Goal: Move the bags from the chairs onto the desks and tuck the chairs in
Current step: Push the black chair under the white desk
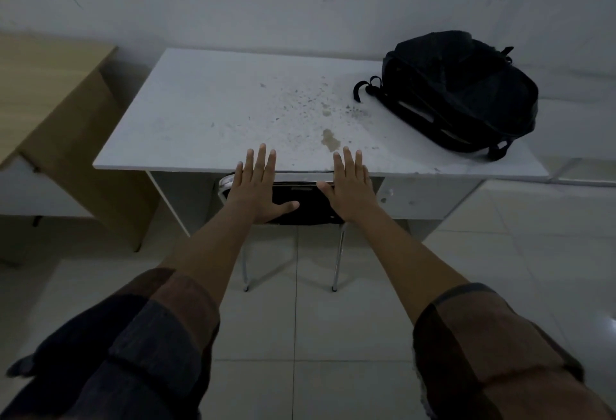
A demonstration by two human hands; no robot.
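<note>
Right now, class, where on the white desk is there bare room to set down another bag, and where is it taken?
The white desk is bare from its left edge across to the stains. The right end is filled by the black backpack. The front middle is crowded: the left hand and right hand are spread there over the chair.

White desk top (pixel 206 113), brown stains and dark speckles at its centre toward 3 o'clock; black backpack (pixel 460 93) at 2 o'clock. Chair back (pixel 306 203) under my hands is black on a silver frame. My sleeves (pixel 493 346) are brown and dark blue patchwork; a tan wooden desk (pixel 50 86) stands at 9 o'clock, over pale grey floor tiles (pixel 333 336).
</note>
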